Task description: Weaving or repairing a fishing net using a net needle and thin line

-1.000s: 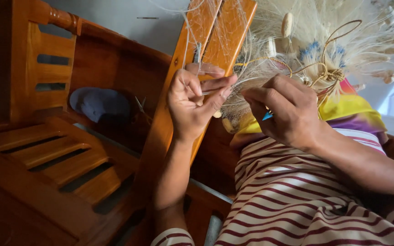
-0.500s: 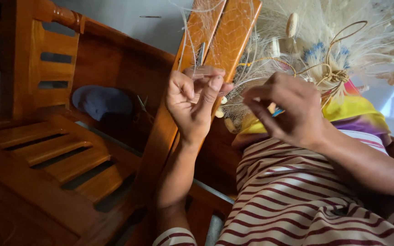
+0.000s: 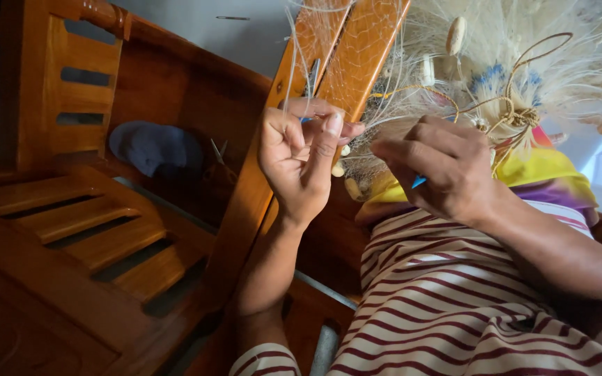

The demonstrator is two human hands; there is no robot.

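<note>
My left hand [image 3: 302, 161] is raised in front of a slanted wooden plank [image 3: 346, 52], its fingers pinching pale net strands [image 3: 377, 122]. My right hand [image 3: 447, 167] is closed around a small blue tool [image 3: 419, 182], of which only the tip shows below the fingers. Both hands work in a heap of fine cream fishing net [image 3: 524, 63] with small oval floats [image 3: 456, 35] and a brown cord [image 3: 517, 115]. The net lies over my lap, on a yellow and purple cloth [image 3: 545, 174].
A wooden slatted bench [image 3: 71, 223] with a railed backrest fills the left side. A dark blue cap [image 3: 155, 147] rests on it near the plank. I wear a maroon-and-white striped garment [image 3: 454, 306].
My left hand has shifted slightly up and left along the plank, still pinching the strands. My right hand stays closed on the blue tool with small finger motions.
</note>
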